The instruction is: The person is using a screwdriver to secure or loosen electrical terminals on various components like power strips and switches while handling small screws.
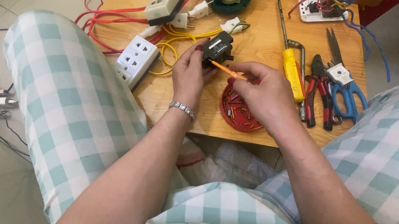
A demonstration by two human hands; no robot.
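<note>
Two hands: both raised over the near edge of the bench (266, 40), meeting just above a red dish.
Red dish (239, 112): nearest thing on the bench, round, holding small screws and metal bits; partly covered by the right hand.
Right hand (265, 96): fingers closed in a pinch on the orange screwdriver, knuckles over the dish.
Orange screwdriver (226, 70): thin shaft, long axis running from the right fingers up and to the left, its tip touching the black plug.
Left hand (188, 74): fingers closed around the black plug from its left side, thumb on top; a bracelet sits at the wrist.
Black plug (217, 48): held off the bench, just left of the right fingers and slightly farther away; the left hand is the nearer one, already on it.
Farther left: white socket strip (137, 57) among red and yellow wires.
Farther right: yellow-handled tool (293, 72), pliers (321, 90), scissors (342, 80), lying side by side, well apart from both hands.
</note>
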